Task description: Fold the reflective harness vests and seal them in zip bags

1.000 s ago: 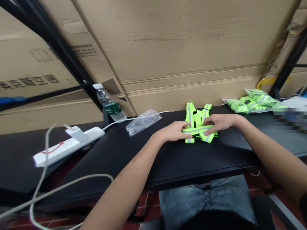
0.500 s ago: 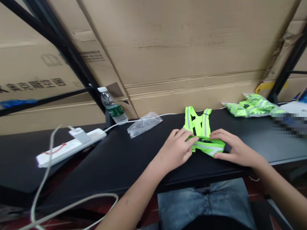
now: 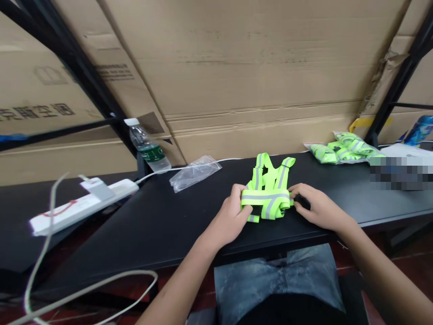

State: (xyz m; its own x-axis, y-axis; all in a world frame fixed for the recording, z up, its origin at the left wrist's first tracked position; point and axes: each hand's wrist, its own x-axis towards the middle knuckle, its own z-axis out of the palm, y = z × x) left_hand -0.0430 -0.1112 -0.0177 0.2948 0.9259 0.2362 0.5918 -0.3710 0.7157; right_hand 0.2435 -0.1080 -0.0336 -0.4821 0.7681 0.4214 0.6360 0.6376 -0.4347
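Observation:
A neon-green reflective vest (image 3: 268,189) of straps with grey stripes lies on the black table (image 3: 162,221) in front of me. My left hand (image 3: 230,219) pinches the left end of its horizontal band, fingers closed on the strap. My right hand (image 3: 318,208) grips the band's right end, fingers curled on it. The vest's two shoulder straps lie flat, pointing away from me.
An empty clear plastic bag (image 3: 194,172) lies left of the vest. Behind it leans a water bottle (image 3: 147,146). A white power strip (image 3: 81,205) with cables sits far left. Bagged green vests (image 3: 341,146) are piled at the right. Cardboard boxes (image 3: 253,67) wall the back.
Both hands have stayed on the vest, shifting to the two ends of its horizontal band and holding it folded across the shoulder straps. The view has swung slightly.

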